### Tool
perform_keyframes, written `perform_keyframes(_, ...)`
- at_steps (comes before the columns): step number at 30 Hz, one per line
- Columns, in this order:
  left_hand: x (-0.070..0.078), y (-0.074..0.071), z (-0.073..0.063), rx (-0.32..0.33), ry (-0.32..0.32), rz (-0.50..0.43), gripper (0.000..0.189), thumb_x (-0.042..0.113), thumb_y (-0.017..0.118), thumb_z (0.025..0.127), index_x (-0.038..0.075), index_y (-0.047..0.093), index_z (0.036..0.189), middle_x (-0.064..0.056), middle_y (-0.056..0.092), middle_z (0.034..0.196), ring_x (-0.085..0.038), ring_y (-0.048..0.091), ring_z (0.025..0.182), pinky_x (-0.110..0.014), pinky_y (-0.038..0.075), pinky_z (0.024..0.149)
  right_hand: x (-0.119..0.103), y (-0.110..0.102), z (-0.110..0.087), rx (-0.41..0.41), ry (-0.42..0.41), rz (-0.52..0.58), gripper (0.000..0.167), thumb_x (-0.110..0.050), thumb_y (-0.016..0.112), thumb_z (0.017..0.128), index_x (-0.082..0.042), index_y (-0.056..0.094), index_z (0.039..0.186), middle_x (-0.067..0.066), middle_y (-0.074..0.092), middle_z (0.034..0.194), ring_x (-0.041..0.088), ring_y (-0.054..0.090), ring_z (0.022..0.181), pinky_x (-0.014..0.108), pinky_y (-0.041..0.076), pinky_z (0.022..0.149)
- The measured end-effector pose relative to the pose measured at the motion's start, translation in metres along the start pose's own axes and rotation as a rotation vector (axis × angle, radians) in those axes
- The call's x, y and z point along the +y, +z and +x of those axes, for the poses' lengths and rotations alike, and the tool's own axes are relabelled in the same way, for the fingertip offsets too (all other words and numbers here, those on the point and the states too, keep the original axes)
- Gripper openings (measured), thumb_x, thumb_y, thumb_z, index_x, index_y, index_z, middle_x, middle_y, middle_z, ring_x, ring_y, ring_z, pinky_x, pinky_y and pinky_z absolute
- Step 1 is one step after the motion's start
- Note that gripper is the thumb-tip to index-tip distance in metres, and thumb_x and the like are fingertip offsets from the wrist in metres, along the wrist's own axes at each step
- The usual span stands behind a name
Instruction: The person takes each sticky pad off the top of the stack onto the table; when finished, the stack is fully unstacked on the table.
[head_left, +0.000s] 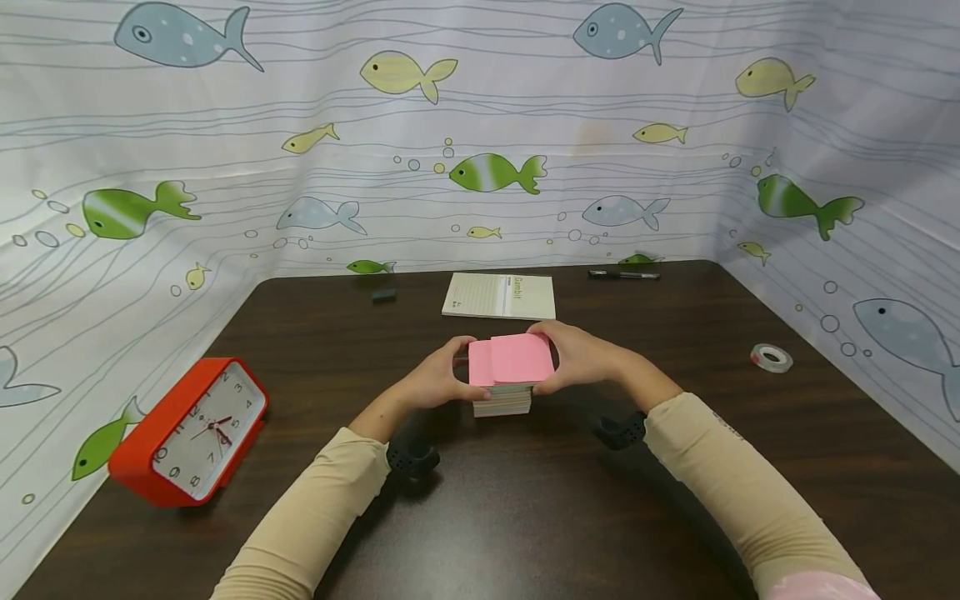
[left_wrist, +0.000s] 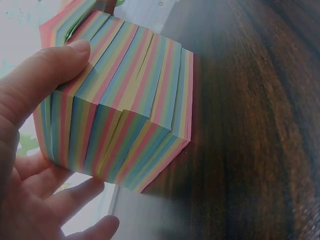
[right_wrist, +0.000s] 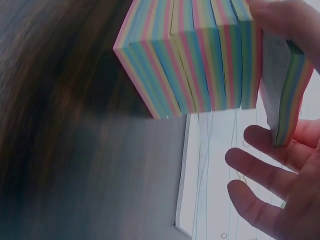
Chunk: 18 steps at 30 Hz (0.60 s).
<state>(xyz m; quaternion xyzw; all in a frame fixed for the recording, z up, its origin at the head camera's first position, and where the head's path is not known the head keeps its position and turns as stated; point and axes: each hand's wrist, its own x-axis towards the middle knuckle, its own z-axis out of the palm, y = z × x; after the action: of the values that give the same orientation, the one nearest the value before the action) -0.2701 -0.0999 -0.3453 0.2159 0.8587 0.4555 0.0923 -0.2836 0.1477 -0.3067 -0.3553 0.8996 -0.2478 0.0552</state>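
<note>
A stack of sticky-note pads (head_left: 502,406) stands on the dark table, its edges striped pink, yellow, green and blue in both wrist views. Its topmost pink pad (head_left: 522,358) sits shifted to the right, and the right wrist view has this pad (right_wrist: 291,97) tilted off the one below. My left hand (head_left: 438,375) holds the stack's left side near the top, thumb on the near face and fingers behind. From the right, my right hand (head_left: 581,357) pinches the top pad between thumb and fingers; its lower fingers (right_wrist: 260,172) are spread.
A notepad (head_left: 498,297) lies behind the stack, with a small dark block (head_left: 383,295) to its left and a pen (head_left: 624,274) to its right. A red alarm clock (head_left: 191,433) stands at the left, a tape roll (head_left: 771,358) at the right. Fish-print curtain surrounds the table.
</note>
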Motion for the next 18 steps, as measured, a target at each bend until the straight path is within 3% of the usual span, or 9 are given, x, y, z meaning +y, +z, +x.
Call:
perform_keyframes(6,0.0,-0.001,-0.001,-0.008,0.037,0.021,0.091,0.039,0.076,0.062,0.003,0.027,0.13,-0.013,0.036,0.127,-0.03,0.038,0.115,-0.045,0.034,0.089,0.008,-0.004,-0.008,0.025,0.01,0.021,0.074,-0.033,0.075,0.06,-0.003,0.04,0.119,0.005,0.048,0.106,0.018,0.045,0.091,0.035,0.039,0.078)
perform_keyframes(18,-0.002,-0.001,0.001,-0.017,0.005,0.009,0.087,0.027,0.077,0.065,0.005,0.026,0.132,-0.011,0.033,0.131,-0.027,0.035,0.118,-0.043,0.032,0.092,0.025,-0.014,-0.029,0.052,0.057,0.03,0.078,-0.033,0.076,0.059,-0.003,0.038,0.12,0.006,0.047,0.107,0.02,0.044,0.091,0.037,0.038,0.077)
